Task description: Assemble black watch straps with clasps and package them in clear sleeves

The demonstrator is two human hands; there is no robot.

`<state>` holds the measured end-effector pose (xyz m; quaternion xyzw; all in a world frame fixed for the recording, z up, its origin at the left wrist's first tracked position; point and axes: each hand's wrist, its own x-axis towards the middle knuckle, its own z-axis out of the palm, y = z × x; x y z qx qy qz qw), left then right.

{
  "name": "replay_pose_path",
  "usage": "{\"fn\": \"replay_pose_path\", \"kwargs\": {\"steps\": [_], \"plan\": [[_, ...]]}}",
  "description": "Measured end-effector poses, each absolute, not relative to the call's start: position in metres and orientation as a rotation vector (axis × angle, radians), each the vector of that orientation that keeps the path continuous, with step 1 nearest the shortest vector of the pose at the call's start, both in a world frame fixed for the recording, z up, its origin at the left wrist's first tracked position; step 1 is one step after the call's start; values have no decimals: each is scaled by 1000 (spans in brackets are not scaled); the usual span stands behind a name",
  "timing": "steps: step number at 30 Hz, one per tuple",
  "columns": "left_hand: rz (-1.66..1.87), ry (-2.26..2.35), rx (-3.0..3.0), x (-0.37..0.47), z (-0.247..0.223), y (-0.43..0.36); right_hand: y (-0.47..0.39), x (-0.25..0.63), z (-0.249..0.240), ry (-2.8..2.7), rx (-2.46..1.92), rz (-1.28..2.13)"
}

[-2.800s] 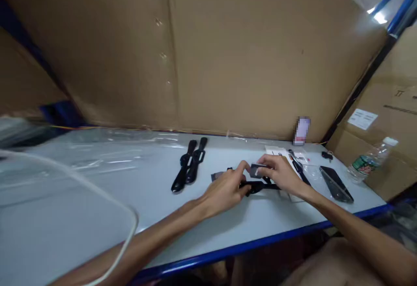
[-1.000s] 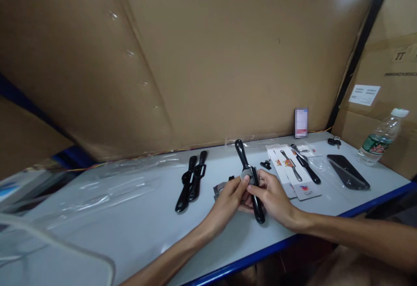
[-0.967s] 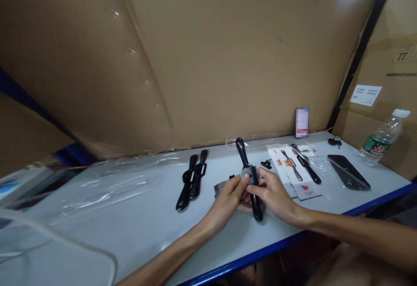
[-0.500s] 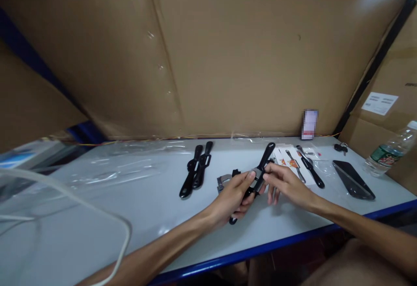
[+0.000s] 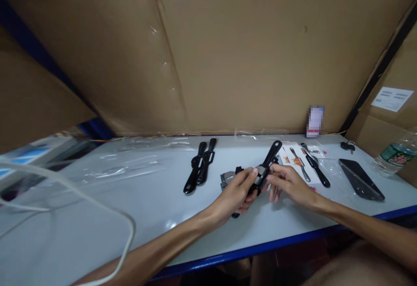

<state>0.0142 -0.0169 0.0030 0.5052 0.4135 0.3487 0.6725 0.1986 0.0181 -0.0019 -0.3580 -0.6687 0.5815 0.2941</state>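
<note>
Clasping a glossy black tool (image 5: 273, 152), flat grey plate (image 5: 262, 171), left hand (image 5: 238, 191) wrapped round, right hand (image 5: 290, 184) half curled, grip unclear

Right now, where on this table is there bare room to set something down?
The widest bare patch is on the tabletop between the paired spokeshaves, the left forearm and the white cable. A smaller one lies between the right hand and the blue table edge. Crowded: the right side, with printed cards, another spokeshave, keys and a bottle.

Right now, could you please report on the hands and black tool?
Left hand gripping black tool, tilted. Right hand beside it, contact unclear. White cable before left forearm.
</note>
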Motion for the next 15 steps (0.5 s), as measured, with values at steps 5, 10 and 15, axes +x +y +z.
{"fn": "replay_pose_path", "kwargs": {"steps": [5, 10, 15], "plan": [[852, 881, 1144, 12, 7, -17, 21, 201, 0, -1739, -962, 1481], [809, 917, 1183, 13, 5, -17, 19, 201, 3, -1753, -991, 1475], [775, 933, 1242, 15, 2, -17, 16, 200, 8, -1789, -969, 1484]]}}
